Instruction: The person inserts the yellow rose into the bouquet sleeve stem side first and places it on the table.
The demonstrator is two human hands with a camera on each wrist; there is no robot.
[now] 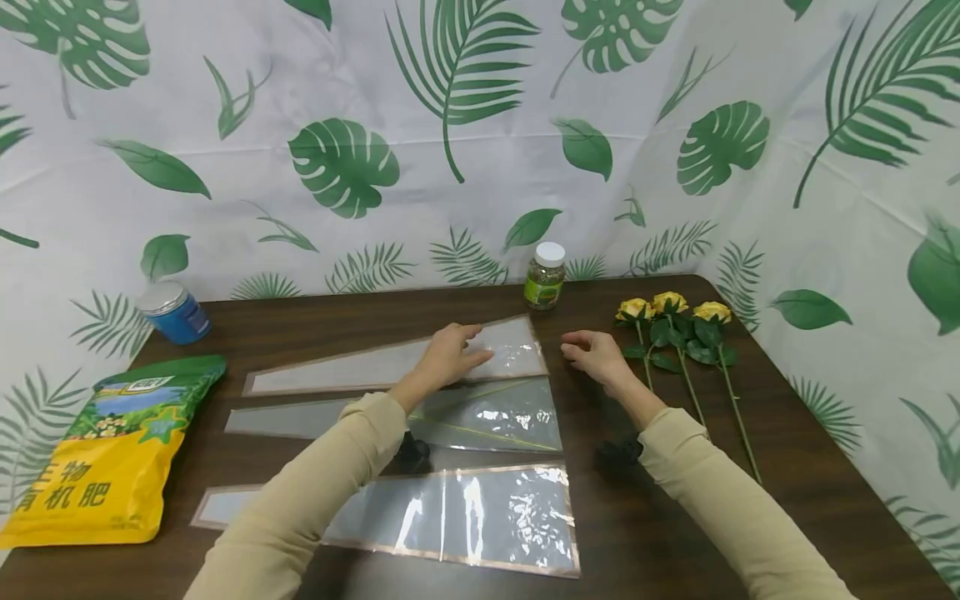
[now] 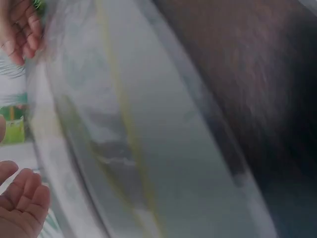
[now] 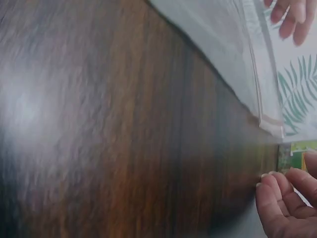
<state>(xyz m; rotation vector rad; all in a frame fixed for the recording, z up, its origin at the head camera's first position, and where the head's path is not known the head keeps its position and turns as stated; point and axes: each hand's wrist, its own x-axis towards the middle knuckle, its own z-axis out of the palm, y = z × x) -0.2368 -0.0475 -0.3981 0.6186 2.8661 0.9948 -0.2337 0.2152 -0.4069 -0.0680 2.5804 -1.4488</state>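
Note:
My left hand (image 1: 450,354) is over the right half of the far clear flower sleeve (image 1: 337,367), fingers apart and nothing held; contact with it cannot be told. Right of the sleeves, my right hand (image 1: 597,358) hovers with loosely bent fingers and holds nothing. It is nearest to three yellow roses (image 1: 667,304) with long green stems. Below the far sleeve lies a middle sleeve (image 1: 525,417) with yellow lines, and nearer still a third sleeve (image 1: 510,517) with a copper-coloured border. Both hands, left (image 2: 22,208) and right (image 2: 22,32), appear in the left wrist view.
A jar (image 1: 544,279) with a white lid stands at the table's back edge. On the left are a blue can (image 1: 176,315) and a yellow-green fertilizer bag (image 1: 112,458). A leaf-print cloth (image 1: 465,208) hangs behind the dark wood table (image 1: 637,533).

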